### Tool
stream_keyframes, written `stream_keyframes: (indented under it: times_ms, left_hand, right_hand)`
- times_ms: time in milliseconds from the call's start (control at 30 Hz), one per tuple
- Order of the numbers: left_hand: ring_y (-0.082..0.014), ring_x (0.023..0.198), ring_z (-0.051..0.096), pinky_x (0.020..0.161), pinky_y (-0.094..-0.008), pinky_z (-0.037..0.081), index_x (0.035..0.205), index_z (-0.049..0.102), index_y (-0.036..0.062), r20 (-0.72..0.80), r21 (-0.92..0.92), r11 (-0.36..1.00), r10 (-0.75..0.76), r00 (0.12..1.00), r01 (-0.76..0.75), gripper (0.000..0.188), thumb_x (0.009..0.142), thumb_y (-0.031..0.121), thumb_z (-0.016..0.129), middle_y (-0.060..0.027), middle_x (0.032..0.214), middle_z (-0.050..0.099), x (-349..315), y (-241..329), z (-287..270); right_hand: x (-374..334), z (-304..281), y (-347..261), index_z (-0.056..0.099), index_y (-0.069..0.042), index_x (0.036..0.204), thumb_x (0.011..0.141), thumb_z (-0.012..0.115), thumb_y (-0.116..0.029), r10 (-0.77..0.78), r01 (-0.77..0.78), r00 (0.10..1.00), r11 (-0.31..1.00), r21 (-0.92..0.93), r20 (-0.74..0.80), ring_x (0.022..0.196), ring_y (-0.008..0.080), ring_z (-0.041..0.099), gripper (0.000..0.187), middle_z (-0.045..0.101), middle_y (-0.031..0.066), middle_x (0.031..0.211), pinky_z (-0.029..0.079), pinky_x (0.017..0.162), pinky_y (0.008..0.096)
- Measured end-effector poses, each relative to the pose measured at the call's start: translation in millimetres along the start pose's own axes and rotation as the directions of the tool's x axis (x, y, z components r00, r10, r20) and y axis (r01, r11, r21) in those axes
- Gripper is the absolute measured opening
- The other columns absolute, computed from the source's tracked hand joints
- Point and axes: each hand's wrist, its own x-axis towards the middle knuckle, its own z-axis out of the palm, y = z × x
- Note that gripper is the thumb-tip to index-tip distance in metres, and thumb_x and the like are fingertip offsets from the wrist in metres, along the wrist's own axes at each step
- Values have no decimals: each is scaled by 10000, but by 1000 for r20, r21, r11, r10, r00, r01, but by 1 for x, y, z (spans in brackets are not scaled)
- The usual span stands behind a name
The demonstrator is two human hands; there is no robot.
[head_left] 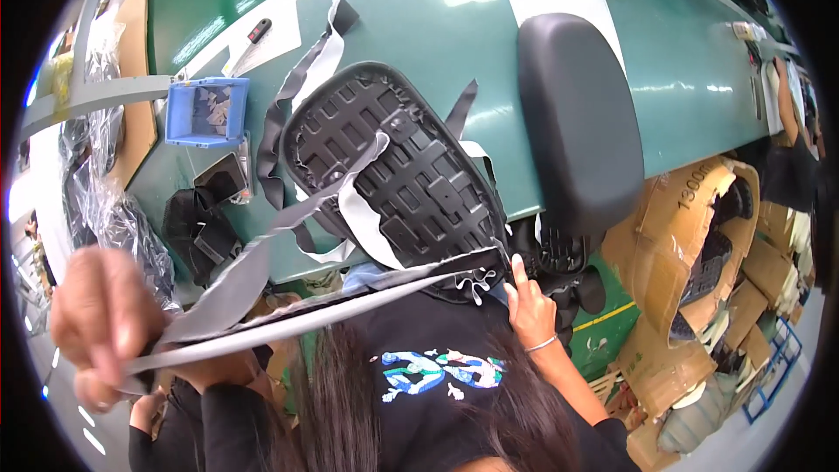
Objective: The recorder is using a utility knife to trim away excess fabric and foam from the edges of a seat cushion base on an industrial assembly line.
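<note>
My left hand [109,323], slightly blurred, is closed on one end of a long grey-and-black fabric strip [306,315] at the lower left. The strip stretches taut across my front to the near corner of a black plastic seat base [411,170]. At that corner my right hand [529,308] grips the edge, index finger extended along it; part of its grip is hidden. The base lies with its ribbed side up, its near end overhanging the table. Other loose fabric strips [301,79] hang around its rim, and one lies across the ribs.
A smooth black padded seat [577,114] rests right of the base on the green table [402,26]. At left are a blue bin [205,114] with small pieces, a phone [223,177] and a black pouch [201,232]. Cardboard boxes [647,236] stand on the right floor.
</note>
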Motion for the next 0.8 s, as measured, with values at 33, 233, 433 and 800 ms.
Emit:
stream_keyframes:
  times_ms: [33, 233, 433, 800]
  left_hand:
    - [-120, 488, 474, 779, -251, 451, 483, 366, 117, 6, 1, 1000, -11, 1000, 11, 311, 644, 109, 632, -16, 601, 582, -11, 11, 3]
    - [-168, 715, 560, 612, -317, 462, 797, 597, -6, -902, 410, -104, 101, 420, 906, 64, 780, 53, 614, -100, 837, 601, -65, -59, -45]
    - [-292, 949, 525, 852, -418, 362, 1011, 619, 97, -196, 972, 45, -392, 899, 232, 407, 711, 332, 761, -103, 945, 577, -58, -286, 69]
    - [-195, 652, 460, 757, -360, 360, 555, 497, 105, 494, 859, 370, -418, 762, -355, 324, 728, 246, 731, -4, 514, 496, 42, -328, -1]
  right_hand:
    - [-7, -1, -7, 387, -165, 1420, 881, 620, -197, 32, -32, 999, 999, 29, 8, 499, 347, 560, 589, 509, 137, 677, 455, 442, 457]
    - [-23, 11, 2, 397, -87, 1401, 894, 602, -161, 80, -67, 995, 977, 202, -56, 598, 319, 626, 552, 620, 182, 873, 513, 551, 418]
    - [50, 47, 1, 216, 19, 1440, 865, 650, -140, 344, -55, 892, 725, 686, -293, 1244, 304, 463, 738, 362, 225, 1425, 367, 1040, 382]
    - [107, -43, 33, 448, -108, 1367, 910, 598, -188, -16, 113, 948, 951, 289, -318, 879, 361, 661, 488, 651, 174, 1094, 536, 693, 395]
